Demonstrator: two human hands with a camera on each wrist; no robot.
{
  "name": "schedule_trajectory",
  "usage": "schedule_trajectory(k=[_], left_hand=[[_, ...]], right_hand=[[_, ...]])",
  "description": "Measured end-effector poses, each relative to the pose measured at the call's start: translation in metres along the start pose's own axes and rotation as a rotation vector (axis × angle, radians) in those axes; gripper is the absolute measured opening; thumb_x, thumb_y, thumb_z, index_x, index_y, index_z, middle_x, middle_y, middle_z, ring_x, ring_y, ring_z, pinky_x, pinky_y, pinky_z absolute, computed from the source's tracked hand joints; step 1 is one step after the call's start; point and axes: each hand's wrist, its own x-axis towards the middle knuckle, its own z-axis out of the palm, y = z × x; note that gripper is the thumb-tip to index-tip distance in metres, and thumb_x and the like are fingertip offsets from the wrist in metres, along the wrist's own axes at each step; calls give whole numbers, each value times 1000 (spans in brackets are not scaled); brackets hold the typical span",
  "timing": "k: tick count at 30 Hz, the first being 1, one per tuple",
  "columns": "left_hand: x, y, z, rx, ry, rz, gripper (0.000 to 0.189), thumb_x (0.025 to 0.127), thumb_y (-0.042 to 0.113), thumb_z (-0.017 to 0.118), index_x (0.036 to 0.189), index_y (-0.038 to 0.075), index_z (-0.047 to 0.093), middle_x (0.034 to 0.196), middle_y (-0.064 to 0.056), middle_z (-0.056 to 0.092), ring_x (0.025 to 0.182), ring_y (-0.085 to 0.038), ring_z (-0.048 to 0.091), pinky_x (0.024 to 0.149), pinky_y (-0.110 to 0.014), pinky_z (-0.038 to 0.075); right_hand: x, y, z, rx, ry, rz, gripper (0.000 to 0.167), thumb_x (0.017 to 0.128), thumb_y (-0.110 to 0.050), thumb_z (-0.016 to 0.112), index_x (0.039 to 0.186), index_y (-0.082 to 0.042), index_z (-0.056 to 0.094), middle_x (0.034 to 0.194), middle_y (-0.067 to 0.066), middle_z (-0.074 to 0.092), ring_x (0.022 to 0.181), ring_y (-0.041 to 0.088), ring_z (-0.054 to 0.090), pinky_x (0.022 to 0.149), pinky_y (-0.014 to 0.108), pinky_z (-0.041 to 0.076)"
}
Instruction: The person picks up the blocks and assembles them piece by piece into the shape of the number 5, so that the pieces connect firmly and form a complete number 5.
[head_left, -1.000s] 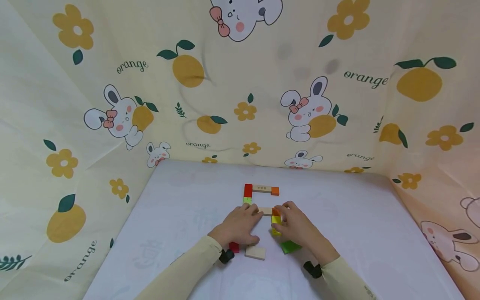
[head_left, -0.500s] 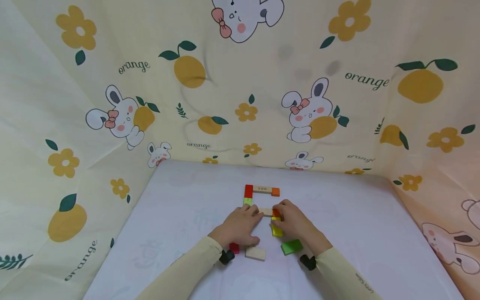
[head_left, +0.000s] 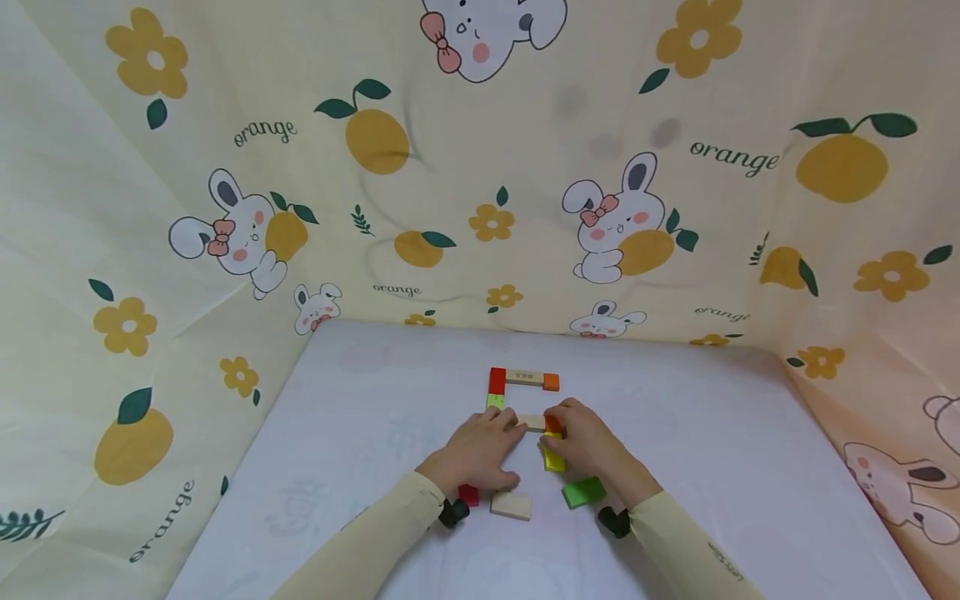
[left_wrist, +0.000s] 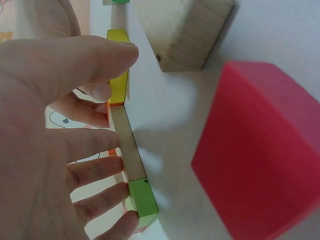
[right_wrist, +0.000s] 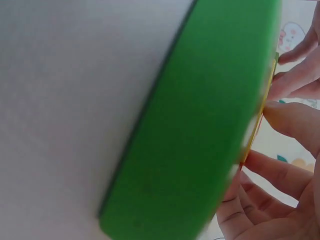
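My left hand point(head_left: 480, 450) lies over a row of toy blocks, its extended fingertips resting along a wooden block point(left_wrist: 129, 145) and a light green block point(left_wrist: 144, 197). At the row's right end, my right hand point(head_left: 596, 442) pinches a yellow block point(head_left: 553, 454), thumb at its side. The right index finger touches a small orange block point(head_left: 552, 424), which adjoins the wooden block. Part of the orange block is hidden by the fingers. Further back, a red block point(head_left: 497, 381), a second wooden block point(head_left: 524, 377) and another orange block point(head_left: 551, 382) form a corner.
Near the wrists lie a loose green block point(head_left: 583, 492), a plain wooden block point(head_left: 511, 506) and a dark red block point(head_left: 468, 496), partly behind the left hand. The white table point(head_left: 360, 383) meets a printed cloth backdrop point(head_left: 480, 275) at the back and sides.
My right hand has shifted slightly left and settled at the orange and yellow blocks, uncovering more of the green block. The left hand has stayed in place.
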Motion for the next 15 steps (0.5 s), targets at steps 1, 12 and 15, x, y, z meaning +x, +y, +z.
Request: schedule_trajectory(k=[1, 12, 15], left_hand=[[0, 0, 0, 1, 0, 2, 78, 94, 56, 76, 160, 19, 57, 146, -1, 54, 128, -20, 47, 109, -37, 48], [1, -1, 1, 2, 7, 7, 77, 94, 56, 76, 159, 19, 57, 146, -1, 54, 128, -20, 47, 109, -37, 47], [1, -1, 2, 3, 11, 10, 77, 94, 56, 76, 159, 18, 57, 145, -1, 55, 127, -20, 47, 109, -37, 47]], right_hand=[[0, 0, 0, 4, 1, 2, 45, 96, -28, 84, 133, -5, 74, 124, 7, 65, 102, 23, 61, 102, 49, 57], [2, -1, 0, 7, -2, 17, 44, 96, -25, 84, 133, -5, 73, 125, 7, 66, 101, 24, 61, 102, 51, 57], [3, -1, 1, 10, -3, 21, 43, 96, -25, 84, 133, -6, 74, 124, 6, 67, 101, 24, 61, 103, 51, 57]])
